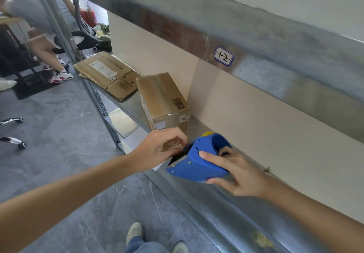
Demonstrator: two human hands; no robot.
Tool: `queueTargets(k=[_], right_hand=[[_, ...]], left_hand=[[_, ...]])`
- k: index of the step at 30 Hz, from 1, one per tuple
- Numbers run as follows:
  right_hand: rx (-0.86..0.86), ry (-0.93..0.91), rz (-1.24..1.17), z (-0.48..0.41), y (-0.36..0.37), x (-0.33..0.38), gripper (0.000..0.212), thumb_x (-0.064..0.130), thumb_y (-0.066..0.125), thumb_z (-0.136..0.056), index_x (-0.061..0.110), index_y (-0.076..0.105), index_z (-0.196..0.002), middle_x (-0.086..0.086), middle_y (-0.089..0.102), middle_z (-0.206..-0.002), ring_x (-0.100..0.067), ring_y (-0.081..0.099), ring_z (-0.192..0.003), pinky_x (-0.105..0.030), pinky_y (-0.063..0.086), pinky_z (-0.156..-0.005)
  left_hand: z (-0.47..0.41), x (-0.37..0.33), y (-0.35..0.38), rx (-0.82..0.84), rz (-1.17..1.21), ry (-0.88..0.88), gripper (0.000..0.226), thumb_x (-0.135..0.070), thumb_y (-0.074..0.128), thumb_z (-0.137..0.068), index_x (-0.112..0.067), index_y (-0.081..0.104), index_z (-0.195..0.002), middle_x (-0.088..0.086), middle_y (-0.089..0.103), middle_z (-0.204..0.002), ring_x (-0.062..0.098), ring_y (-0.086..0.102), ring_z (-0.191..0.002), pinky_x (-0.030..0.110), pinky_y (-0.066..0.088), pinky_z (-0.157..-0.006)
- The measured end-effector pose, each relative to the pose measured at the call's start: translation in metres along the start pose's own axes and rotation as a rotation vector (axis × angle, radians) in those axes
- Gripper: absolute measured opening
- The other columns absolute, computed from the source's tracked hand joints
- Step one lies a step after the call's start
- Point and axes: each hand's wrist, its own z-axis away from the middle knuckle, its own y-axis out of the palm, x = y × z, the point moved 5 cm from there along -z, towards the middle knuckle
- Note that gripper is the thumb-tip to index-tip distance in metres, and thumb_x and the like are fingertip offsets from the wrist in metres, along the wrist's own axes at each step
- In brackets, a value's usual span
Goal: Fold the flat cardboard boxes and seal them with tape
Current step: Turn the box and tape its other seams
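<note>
A metal shelf (206, 197) carries everything, with its front edge running toward the viewer. A stack of flat cardboard boxes (107, 74) is laid near the far end, one corner overhanging the front edge. A folded box (163, 103) is stood mid-shelf, close to the front edge, and a strip of tape is seen along its top seam. Just beside its near end, a blue tape dispenser (199, 160) is clamped in the right hand (234, 176), thumb on the side plate and fingers wrapped round the body. The left hand (159, 150) is closed in a pinch on the loose brown tape end (173, 145), just ahead of the serrated blade (176, 160); whether the tape is already stuck to the box cannot be told, since the hand covers that spot

Several risks are judged from here. The left fingers are held very near the blade teeth, so a sharp pull could drag them across it. The tape end could fold back on itself if tension is lost. The box, being close to the front edge, could be pushed off when the dispenser is pressed on it
</note>
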Motion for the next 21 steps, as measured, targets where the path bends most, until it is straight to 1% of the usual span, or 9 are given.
queueTargets(k=[2, 5, 9, 12, 14, 15, 18, 21], right_hand=[[0.001, 0.002, 0.013, 0.001, 0.001, 0.0, 0.07, 0.038, 0.062, -0.097, 0.037, 0.023, -0.155, 0.001, 0.058, -0.074, -0.02, 0.042, -0.073, -0.014, 0.036, -0.089], [0.015, -0.018, 0.057, 0.001, 0.004, 0.0, 0.071, 0.035, 0.062, -0.096, 0.034, 0.022, -0.156, 0.002, 0.057, -0.072, -0.018, 0.04, -0.07, -0.02, 0.04, -0.09], [0.031, -0.009, 0.074, 0.003, 0.009, 0.0, 0.072, 0.035, 0.061, -0.097, 0.034, 0.02, -0.156, 0.0, 0.057, -0.071, -0.018, 0.039, -0.071, -0.019, 0.039, -0.091], [0.022, -0.007, 0.088, 0.004, 0.008, 0.002, 0.069, 0.037, 0.058, -0.098, 0.034, 0.021, -0.156, -0.001, 0.059, -0.071, -0.019, 0.042, -0.072, -0.017, 0.037, -0.092], [0.019, -0.021, 0.091, 0.002, 0.008, 0.003, 0.067, 0.036, 0.058, -0.098, 0.032, 0.023, -0.155, -0.001, 0.059, -0.071, -0.02, 0.042, -0.07, -0.022, 0.041, -0.091], [0.023, -0.03, 0.097, 0.002, 0.009, 0.004, 0.068, 0.035, 0.059, -0.098, 0.031, 0.023, -0.155, -0.001, 0.059, -0.07, -0.02, 0.043, -0.069, -0.026, 0.043, -0.09], [0.049, -0.059, 0.116, 0.001, 0.012, 0.006, 0.07, 0.036, 0.06, -0.098, 0.033, 0.02, -0.156, -0.002, 0.058, -0.069, -0.023, 0.044, -0.068, -0.032, 0.044, -0.086], [0.042, -0.058, 0.104, 0.001, 0.013, 0.007, 0.07, 0.036, 0.059, -0.099, 0.033, 0.02, -0.156, -0.002, 0.057, -0.069, -0.025, 0.044, -0.067, -0.035, 0.045, -0.085]], left_hand=[[0.0, 0.001, 0.0, -0.014, 0.026, -0.04, 0.014, 0.002, 0.067, -0.089, -0.008, 0.068, -0.098, -0.005, 0.069, -0.097, 0.007, 0.065, -0.09, 0.026, 0.054, -0.08], [0.002, 0.004, -0.001, -0.015, 0.054, -0.094, 0.016, 0.007, 0.067, -0.088, -0.004, 0.071, -0.099, -0.005, 0.072, -0.095, 0.006, 0.067, -0.088, 0.019, 0.053, -0.081], [0.004, 0.007, 0.002, -0.001, 0.114, -0.165, 0.02, 0.008, 0.066, -0.088, -0.007, 0.072, -0.099, -0.007, 0.073, -0.094, 0.004, 0.069, -0.089, 0.015, 0.051, -0.082], [0.004, 0.008, 0.003, 0.009, 0.209, -0.242, 0.024, 0.002, 0.067, -0.089, -0.018, 0.069, -0.101, -0.013, 0.072, -0.095, 0.003, 0.069, -0.091, 0.014, 0.051, -0.084], [0.004, 0.007, 0.003, 0.041, 0.29, -0.301, 0.024, -0.005, 0.068, -0.089, -0.025, 0.067, -0.102, -0.016, 0.072, -0.098, 0.003, 0.069, -0.093, 0.014, 0.051, -0.085], [0.003, 0.007, 0.002, 0.062, 0.311, -0.318, 0.023, -0.007, 0.069, -0.088, -0.026, 0.068, -0.101, -0.015, 0.072, -0.099, 0.004, 0.069, -0.093, 0.015, 0.051, -0.085], [0.002, 0.006, 0.002, 0.095, 0.314, -0.345, 0.024, 0.004, 0.067, -0.088, -0.018, 0.071, -0.098, -0.003, 0.074, -0.099, 0.01, 0.071, -0.091, 0.018, 0.053, -0.083], [0.002, 0.002, -0.001, 0.09, 0.297, -0.319, 0.021, 0.006, 0.066, -0.089, -0.011, 0.074, -0.099, 0.0, 0.071, -0.099, 0.011, 0.069, -0.092, 0.021, 0.054, -0.081]])
